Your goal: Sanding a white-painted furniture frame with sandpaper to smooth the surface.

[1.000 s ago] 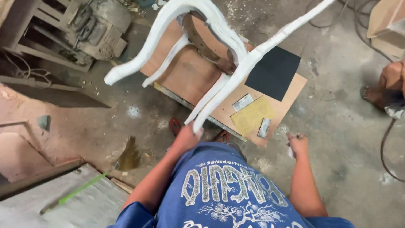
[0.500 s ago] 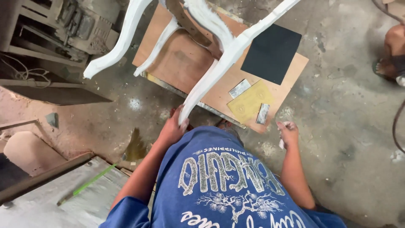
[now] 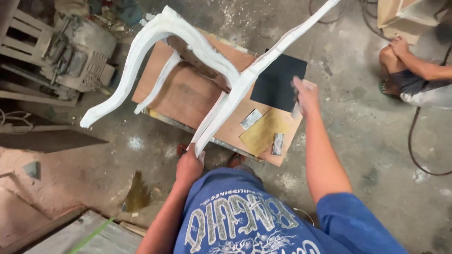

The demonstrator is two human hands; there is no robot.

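A white-primed chair frame (image 3: 197,47) with curved legs rests tilted on a low plywood board (image 3: 188,94). My left hand (image 3: 189,165) grips the near end of one white leg. My right hand (image 3: 305,95) is raised above the board's right edge, blurred, holding a small folded piece of sandpaper. A black sandpaper sheet (image 3: 278,82), a yellow sheet (image 3: 263,132) and two small grey scraps lie on the board just below that hand.
An old electric motor (image 3: 80,51) and a wooden frame stand at the upper left. Another person (image 3: 414,75) crouches at the upper right beside a cable (image 3: 414,146). Dusty concrete floor surrounds the board; a grey slab (image 3: 89,235) lies at the lower left.
My right hand rose from beside my hip up to the board's right edge, near the black sheet. The left hand kept its grip on the chair leg while the view shifted.
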